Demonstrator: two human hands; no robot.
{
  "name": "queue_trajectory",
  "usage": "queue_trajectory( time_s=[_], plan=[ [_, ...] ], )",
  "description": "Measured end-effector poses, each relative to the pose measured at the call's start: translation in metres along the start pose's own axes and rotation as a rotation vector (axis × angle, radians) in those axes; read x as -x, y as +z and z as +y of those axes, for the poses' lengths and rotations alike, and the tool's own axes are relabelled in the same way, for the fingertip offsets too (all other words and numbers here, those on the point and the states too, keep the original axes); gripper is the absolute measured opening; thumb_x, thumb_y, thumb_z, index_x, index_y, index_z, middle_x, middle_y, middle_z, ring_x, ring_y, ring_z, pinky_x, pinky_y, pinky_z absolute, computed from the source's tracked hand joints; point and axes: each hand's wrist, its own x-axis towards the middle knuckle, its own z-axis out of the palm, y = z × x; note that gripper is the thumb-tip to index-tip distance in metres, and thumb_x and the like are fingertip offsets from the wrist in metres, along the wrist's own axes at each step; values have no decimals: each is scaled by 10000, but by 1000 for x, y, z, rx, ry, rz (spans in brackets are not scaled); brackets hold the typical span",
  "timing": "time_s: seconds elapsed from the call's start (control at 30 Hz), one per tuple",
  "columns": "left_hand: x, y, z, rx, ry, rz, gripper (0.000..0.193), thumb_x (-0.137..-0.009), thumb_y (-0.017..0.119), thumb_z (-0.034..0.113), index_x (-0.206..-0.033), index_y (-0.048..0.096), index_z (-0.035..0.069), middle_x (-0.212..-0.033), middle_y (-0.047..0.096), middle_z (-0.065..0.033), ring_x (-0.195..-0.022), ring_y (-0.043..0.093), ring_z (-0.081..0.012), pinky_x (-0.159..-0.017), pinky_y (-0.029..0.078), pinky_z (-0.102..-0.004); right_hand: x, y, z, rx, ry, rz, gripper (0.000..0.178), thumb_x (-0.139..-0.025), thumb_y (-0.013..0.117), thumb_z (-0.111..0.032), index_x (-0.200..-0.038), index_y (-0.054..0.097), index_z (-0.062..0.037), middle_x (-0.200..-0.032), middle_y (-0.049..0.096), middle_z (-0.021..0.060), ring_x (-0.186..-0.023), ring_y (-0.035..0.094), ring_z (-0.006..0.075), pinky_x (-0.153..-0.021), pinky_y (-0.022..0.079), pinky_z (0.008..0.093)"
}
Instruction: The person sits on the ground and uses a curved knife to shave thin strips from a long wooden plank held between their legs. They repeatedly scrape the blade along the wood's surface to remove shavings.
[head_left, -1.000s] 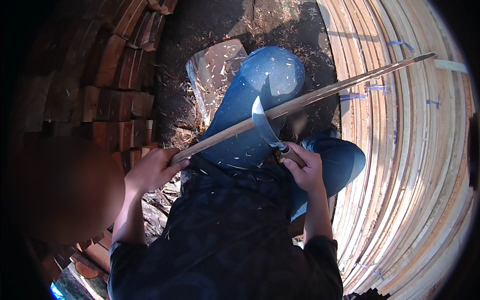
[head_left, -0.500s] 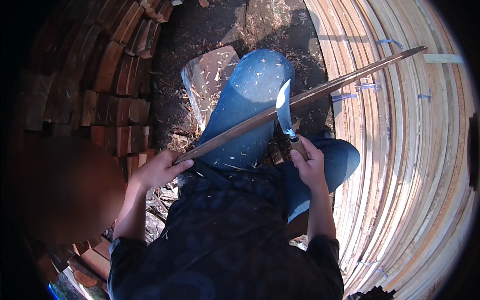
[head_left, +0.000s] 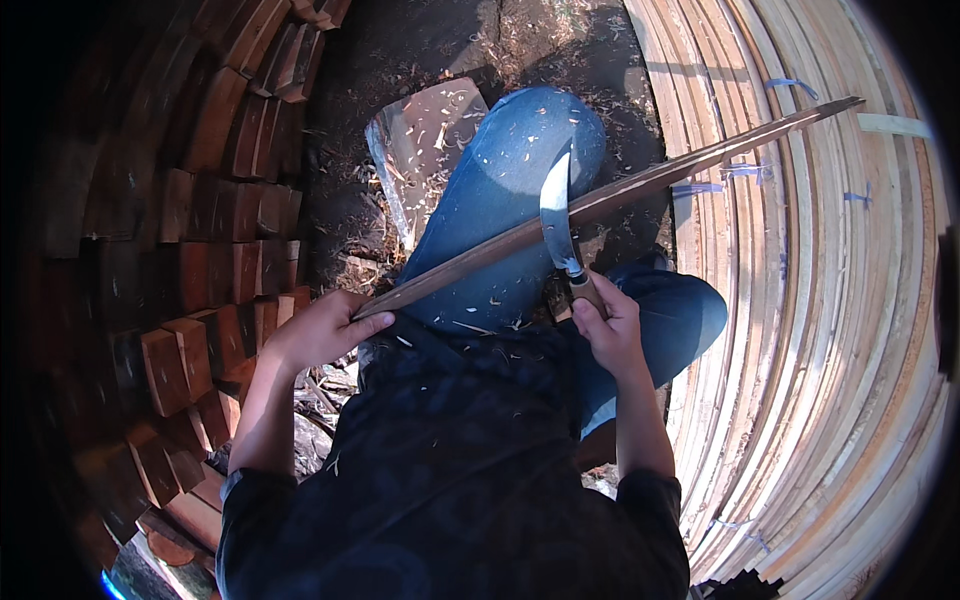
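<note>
A long, narrow strip of brown wood runs slantwise from my lap up to the far right, lying across my raised, jeans-covered left leg. My left hand grips its near end, thumb on top. In my right hand is a knife with a curved, shiny blade and a short wooden handle. The blade crosses the strip just right of my leg, its tip pointing away from me. Whether the edge bites into the wood cannot be made out. Pale shavings are scattered over my jeans.
Stacked reddish-brown wood blocks rise along the left. Long pale boards, some tied with blue strips, fill the right side. A flat slab strewn with shavings lies on the dark ground beyond my leg.
The knife has slid left and a little toward me along the strip, and its blade stands slightly more upright. My left hand keeps its hold on the near end.
</note>
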Motion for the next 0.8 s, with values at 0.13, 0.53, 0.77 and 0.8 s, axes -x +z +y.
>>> queue_trajectory(
  time_s=[0.13, 0.53, 0.77, 0.8],
  plan=[
    [0, 0, -1, 33, 17, -9, 467, -930, 608, 417, -861, 639, -44, -558, 501, -115, -541, 489, -169, -546, 407, -373, -15, -9, -7, -163, -215, 186, 416, -930, 622, -178, -1281, 538, 30, -703, 550, -3, -584, 487, 40, -533, 391, 200],
    [0, 3, 0, 37, -24, -9, 392, -908, 662, 325, -790, 610, -45, -561, 482, -66, -565, 444, -114, -535, 387, -345, -8, -3, 5, 38, -139, 0, 384, -952, 577, -163, -1286, 527, 18, -693, 540, 9, -563, 473, 40, -523, 378, 189],
    [1, 2, -3, 33, -2, -22, 410, -898, 667, 350, -810, 637, -49, -587, 546, -132, -556, 511, -180, -568, 422, -371, -2, 7, -3, 156, -64, -51, 391, -907, 644, -165, -1248, 562, 9, -777, 632, 49, -647, 579, 79, -632, 455, 220],
    [1, 4, -4, 36, 11, -24, 411, -898, 666, 351, -815, 638, -50, -592, 550, -136, -559, 515, -182, -573, 426, -372, -3, -1, -7, 234, -148, -2, 391, -907, 646, -172, -1245, 565, 8, -786, 642, 51, -669, 594, 88, -648, 463, 226]
  ],
)
